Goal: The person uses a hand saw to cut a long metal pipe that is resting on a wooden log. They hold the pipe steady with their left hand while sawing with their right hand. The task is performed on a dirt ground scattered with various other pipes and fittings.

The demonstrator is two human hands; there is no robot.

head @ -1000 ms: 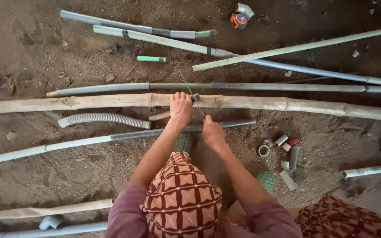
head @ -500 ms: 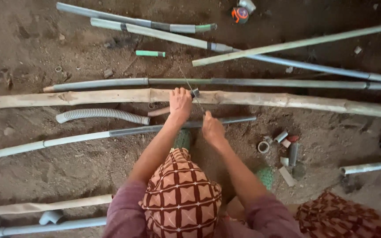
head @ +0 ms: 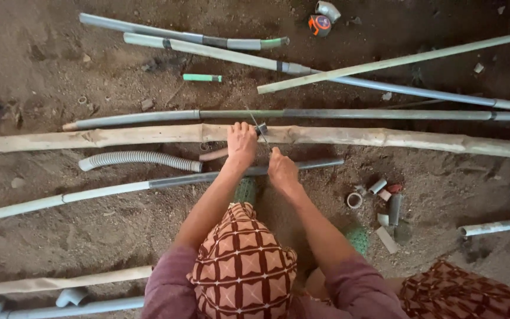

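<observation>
Two hands meet mid-frame on our long wooden pole. Our left hand curls tight over it. Our right hand pinches a thin blade just beside.

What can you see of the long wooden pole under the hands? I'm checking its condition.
The wooden pole is a long, pale, rough-barked length, slightly crooked, with knots and uneven thickness. It lies flat on the dirt floor, running nearly the full width of the view, beside a grey pipe. The left hand rests on its middle; the right hand sits just before it, holding a thin saw blade across it.
</observation>
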